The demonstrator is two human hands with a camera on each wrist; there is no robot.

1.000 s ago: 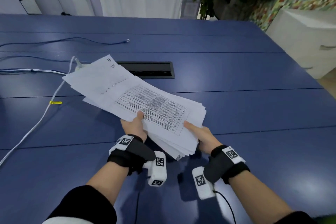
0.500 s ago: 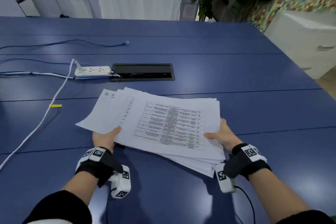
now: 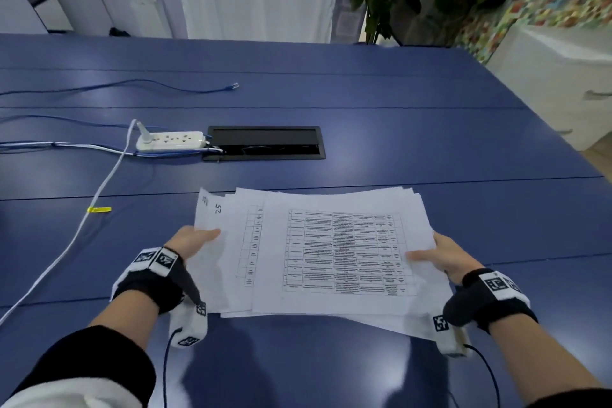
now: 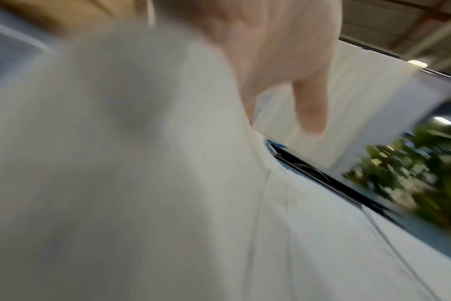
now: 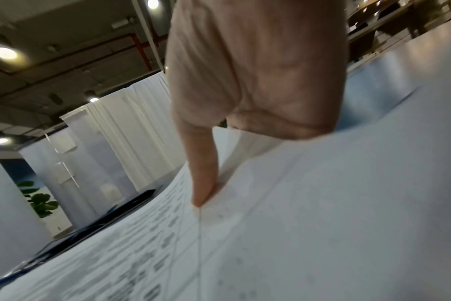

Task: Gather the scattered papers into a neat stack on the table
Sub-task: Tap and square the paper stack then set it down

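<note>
**Squaring the fanned papers**

Left hand [image 3: 193, 240] pinches the left edge of the papers [image 3: 318, 255], thumb on top, fingers hidden beneath. Right hand [image 3: 445, 257] grips the right edge the same way; right wrist view shows its thumb [image 5: 201, 183] pressed on the printed sheet. Papers sit low over the surface [image 3: 430, 149], centre-near; whether they touch it, cannot tell. Sheets are fanned, lower ones poking out left and at the near right corner. Best move, probably: loosen the pinch, stand the bundle on edge, tap it, push sides inward, lay flat. Power strip [image 3: 170, 141], white cable [image 3: 99, 190], cable hatch [image 3: 265, 142] and yellow tag [image 3: 99, 209] lie beyond, well apart; nothing blocks.
</note>
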